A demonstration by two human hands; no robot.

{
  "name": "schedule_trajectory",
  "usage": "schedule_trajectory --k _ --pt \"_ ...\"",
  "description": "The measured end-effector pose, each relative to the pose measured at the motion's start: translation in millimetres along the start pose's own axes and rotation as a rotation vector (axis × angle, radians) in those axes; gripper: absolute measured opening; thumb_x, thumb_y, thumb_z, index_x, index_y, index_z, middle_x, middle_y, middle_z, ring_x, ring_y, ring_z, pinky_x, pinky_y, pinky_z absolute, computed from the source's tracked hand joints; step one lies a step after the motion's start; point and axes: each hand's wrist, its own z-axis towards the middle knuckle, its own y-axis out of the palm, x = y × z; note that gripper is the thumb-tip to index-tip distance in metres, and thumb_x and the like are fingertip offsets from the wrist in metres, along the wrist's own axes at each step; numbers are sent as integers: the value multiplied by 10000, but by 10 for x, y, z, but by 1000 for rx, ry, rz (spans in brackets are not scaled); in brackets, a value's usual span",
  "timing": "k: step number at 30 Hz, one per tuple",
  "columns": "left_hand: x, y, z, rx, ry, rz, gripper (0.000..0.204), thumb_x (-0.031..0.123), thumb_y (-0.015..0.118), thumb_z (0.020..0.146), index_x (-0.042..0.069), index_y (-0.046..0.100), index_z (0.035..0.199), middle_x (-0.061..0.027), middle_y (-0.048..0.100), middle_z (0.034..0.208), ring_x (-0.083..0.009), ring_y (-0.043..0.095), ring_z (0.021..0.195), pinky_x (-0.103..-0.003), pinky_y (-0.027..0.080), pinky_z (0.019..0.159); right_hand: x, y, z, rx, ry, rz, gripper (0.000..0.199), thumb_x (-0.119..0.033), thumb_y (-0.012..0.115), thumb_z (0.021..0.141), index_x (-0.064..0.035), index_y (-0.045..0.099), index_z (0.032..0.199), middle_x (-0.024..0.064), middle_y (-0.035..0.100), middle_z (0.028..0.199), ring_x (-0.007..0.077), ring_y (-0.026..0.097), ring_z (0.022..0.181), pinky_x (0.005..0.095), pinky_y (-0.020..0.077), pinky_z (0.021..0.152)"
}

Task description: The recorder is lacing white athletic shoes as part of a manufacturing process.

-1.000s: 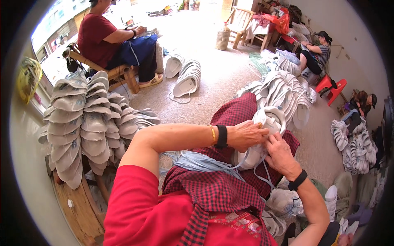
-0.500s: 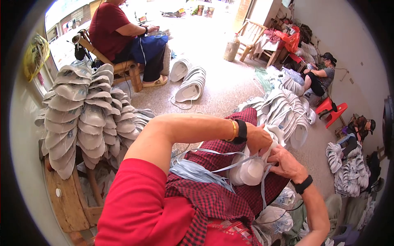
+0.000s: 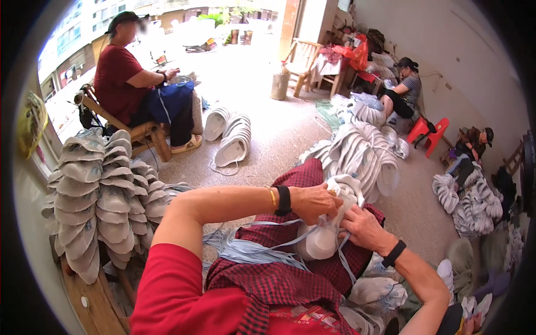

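A white shoe upper [image 3: 321, 243] lies across my lap on a red and black checked apron [image 3: 268, 279]. My left hand [image 3: 315, 204] is closed over its opening, fingertips pinching at a light blue shoelace [image 3: 285, 244] that runs to them. From the other side my right hand [image 3: 365, 228] grips the upper's edge, thumb and fingers closed on it. One lace end hangs below the right hand over the apron. To the left of the upper, a bundle of loose light blue laces [image 3: 245, 252] rests on my lap. My fingers partly hide the eyelets.
Tall stacks of white uppers [image 3: 78, 190] stand on a wooden bench [image 3: 92, 298] at left. More uppers [image 3: 357, 146] are heaped ahead; a nested row [image 3: 234, 142] lies on the floor. Several people sit working, one [image 3: 120, 84] at far left. A red stool [image 3: 429, 134] stands at right.
My view has tilted up and turned left, so the seated person's head now shows. Both hands remain at the upper, with the fingers slightly shifted.
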Motion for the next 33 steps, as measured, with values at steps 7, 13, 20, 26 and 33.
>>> schedule_trajectory --k 7,13,20,26,33 --pt "-9 192 153 125 15 60 271 206 760 609 145 706 867 -53 586 1014 -281 577 1044 -504 400 832 -67 5 -109 61 224 58 286 -121 761 726 -63 640 978 109 581 1028 343 561 1002 441 519 804" --pt "37 275 89 194 -58 -98 271 173 718 526 119 704 791 -41 605 960 -277 585 1020 -502 375 772 -169 -207 -57 -38 233 240 335 -92 778 681 -54 672 997 125 588 1051 362 550 1038 451 499 881" --pt "48 227 -35 347 -125 -193 293 140 712 574 97 667 860 -66 605 965 -287 597 982 -454 377 739 -144 -131 -40 32 260 181 277 -65 742 686 -39 663 950 145 583 973 360 553 1007 460 493 849" --pt "131 154 -49 246 -164 -214 245 81 696 627 57 650 867 -130 592 979 -314 607 953 -481 421 724 -71 -188 9 -2 229 287 250 16 626 676 -21 673 919 162 590 980 380 553 988 450 492 866" --pt "-342 180 375 24 92 -78 177 144 674 665 22 731 779 -208 677 811 -380 672 776 -423 551 731 180 -201 213 -167 119 530 262 -78 532 696 -6 730 852 200 685 928 382 643 922 435 517 838"
